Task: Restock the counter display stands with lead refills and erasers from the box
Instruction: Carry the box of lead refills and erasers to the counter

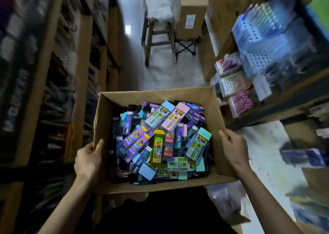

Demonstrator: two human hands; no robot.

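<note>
Cardboard box (216, 109) of lead refill packs (160, 137) held in aisle, left hand (88, 158) and right hand (233, 149) fingers curled over side rims.

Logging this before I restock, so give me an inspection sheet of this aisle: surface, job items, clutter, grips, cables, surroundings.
Surface: no counter or display stand in view; pale floor ahead.
Job's things: open cardboard box heaped with mixed colourful packs; refills and erasers cannot be told apart.
Clutter: wooden stool and sealed carton stand in the aisle.
Grips: left hand holds the box's left wall, right hand its right wall, thumbs over the rim.
Cables: nothing seen.
Surroundings: stocked shelves on both sides, blurred.
</note>
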